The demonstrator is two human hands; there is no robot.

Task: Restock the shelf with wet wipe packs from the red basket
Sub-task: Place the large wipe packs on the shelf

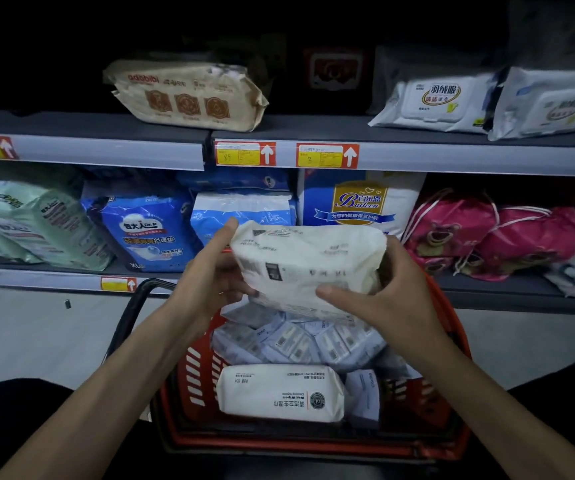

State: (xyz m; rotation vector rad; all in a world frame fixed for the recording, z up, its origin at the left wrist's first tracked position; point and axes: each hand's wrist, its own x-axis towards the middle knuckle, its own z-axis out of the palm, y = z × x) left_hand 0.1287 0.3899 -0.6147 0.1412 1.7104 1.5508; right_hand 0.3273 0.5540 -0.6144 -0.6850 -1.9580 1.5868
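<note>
I hold a cream-white wet wipe pack (308,261) above the red basket (452,327), printed underside toward me. My left hand (211,271) grips its left end, and my right hand (388,289) grips its right end and lower edge. Inside the basket lies another white wipe pack (281,393) near the front, with several smaller pale-blue packs (300,341) behind it. The upper shelf (313,128) holds a beige wipe pack (189,95) on the left and white wipe packs (438,102) on the right, with a dark gap between them.
The lower shelf (487,282) carries blue and green pad bags (147,233), a blue-white bag (358,206) and pink drawstring bags (487,233). Yellow price tags (327,155) line the shelf rail. The basket's black handle (133,306) rises at its left. Grey floor lies to both sides.
</note>
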